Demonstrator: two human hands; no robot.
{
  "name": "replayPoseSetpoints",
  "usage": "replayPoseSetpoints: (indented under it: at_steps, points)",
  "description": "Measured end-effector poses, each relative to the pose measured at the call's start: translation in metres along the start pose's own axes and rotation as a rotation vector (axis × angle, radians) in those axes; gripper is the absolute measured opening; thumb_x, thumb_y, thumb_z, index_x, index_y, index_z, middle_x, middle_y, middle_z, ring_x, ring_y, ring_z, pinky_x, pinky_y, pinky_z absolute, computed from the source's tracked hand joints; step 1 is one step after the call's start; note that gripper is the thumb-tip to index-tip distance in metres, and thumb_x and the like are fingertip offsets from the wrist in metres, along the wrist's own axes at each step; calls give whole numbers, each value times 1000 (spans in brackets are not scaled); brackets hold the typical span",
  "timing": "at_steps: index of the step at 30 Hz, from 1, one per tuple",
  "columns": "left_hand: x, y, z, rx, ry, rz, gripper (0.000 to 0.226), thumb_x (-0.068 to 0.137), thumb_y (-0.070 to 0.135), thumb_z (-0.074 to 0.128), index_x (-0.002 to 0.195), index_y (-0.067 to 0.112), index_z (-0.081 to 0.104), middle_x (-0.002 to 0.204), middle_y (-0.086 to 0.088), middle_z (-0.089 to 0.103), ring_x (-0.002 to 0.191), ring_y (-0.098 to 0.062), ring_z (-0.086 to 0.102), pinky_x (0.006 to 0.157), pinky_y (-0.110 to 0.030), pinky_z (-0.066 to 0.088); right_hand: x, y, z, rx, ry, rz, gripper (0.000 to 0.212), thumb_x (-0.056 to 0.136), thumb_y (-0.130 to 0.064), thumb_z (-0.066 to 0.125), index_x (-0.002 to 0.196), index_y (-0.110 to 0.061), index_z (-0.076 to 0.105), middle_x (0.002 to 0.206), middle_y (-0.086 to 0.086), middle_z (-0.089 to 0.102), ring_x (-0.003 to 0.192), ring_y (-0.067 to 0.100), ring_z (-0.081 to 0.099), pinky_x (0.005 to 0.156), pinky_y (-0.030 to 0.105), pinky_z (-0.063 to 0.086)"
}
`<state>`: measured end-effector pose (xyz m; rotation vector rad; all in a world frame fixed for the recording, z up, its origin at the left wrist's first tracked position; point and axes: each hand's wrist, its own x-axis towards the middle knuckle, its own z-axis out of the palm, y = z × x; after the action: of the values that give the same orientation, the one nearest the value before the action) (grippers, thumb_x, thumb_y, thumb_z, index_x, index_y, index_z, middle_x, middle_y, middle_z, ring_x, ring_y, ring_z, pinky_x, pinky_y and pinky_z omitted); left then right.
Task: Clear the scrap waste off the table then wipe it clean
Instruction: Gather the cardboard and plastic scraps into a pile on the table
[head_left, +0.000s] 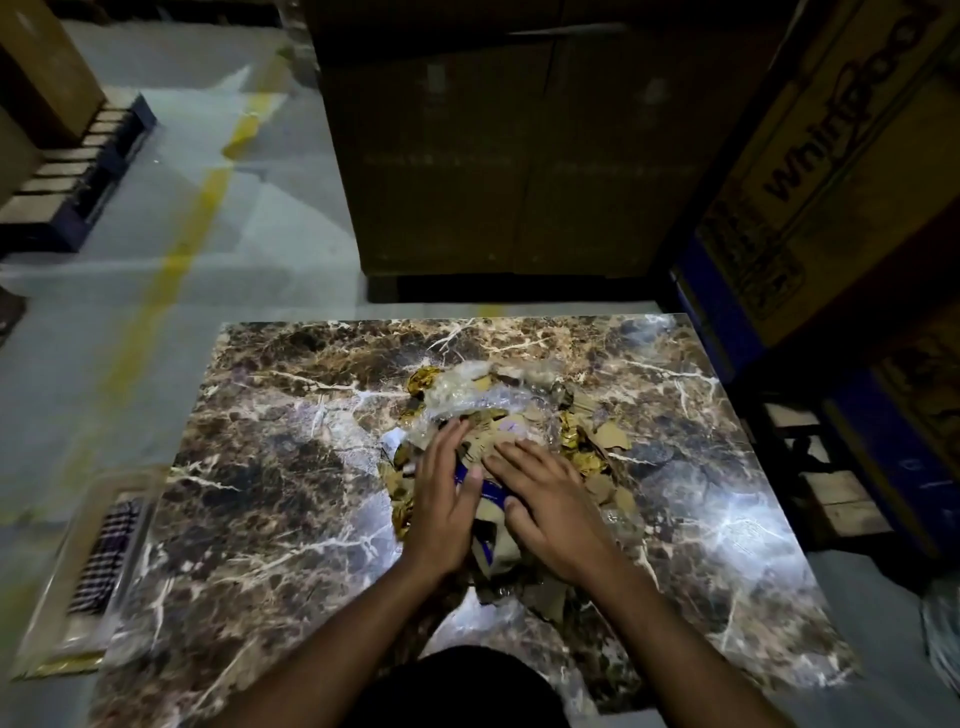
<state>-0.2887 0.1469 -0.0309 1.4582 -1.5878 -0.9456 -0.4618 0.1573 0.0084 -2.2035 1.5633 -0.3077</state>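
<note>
A heap of scrap waste (498, 400) lies in the middle of the dark marble table (270, 467): brown cardboard bits, clear plastic wrap, gold foil pieces and a blue strip. My left hand (441, 499) lies flat on the heap's left side, fingers straight and pointing away from me. My right hand (550, 499) lies flat on the heap's near right side, fingers straight and angled left. Both hands press on the scraps, and the blue strip shows between them.
A clear tray (62, 561) with a checked cloth (106, 556) in it sits off the table's left edge. Large cardboard boxes (519, 156) stand beyond the far edge and on the right. Grey floor with a yellow line lies to the left.
</note>
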Motion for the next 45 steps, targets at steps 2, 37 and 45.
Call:
replayPoseSetpoints:
  at_steps: [2, 37, 45]
  points:
    - [-1, -7, 12, 86, -56, 8, 57, 99, 63, 24, 153, 44, 28, 160, 23, 21, 146, 10, 10, 121, -31, 12, -4, 5, 13, -15, 5, 30, 61, 97, -46, 22, 157, -37, 29, 165, -11, 28, 153, 11, 18, 124, 44, 12]
    - [17, -15, 25, -195, -66, -75, 45, 96, 58, 39, 132, 38, 59, 149, 0, 46, 138, -12, 41, 114, -30, 36, 14, -25, 73, 480, 530, 388, 73, 93, -79, 28, 151, -36, 37, 159, -3, 36, 148, 17, 31, 117, 55, 29]
    - [15, 23, 25, -341, 175, -41, 28, 95, 33, 45, 104, 16, 66, 117, -5, 51, 107, 14, 50, 91, -3, 38, 25, -43, 37, 780, 694, 339, 64, 86, -57, 54, 144, -33, 41, 145, -11, 45, 122, -2, 48, 89, 15, 44]
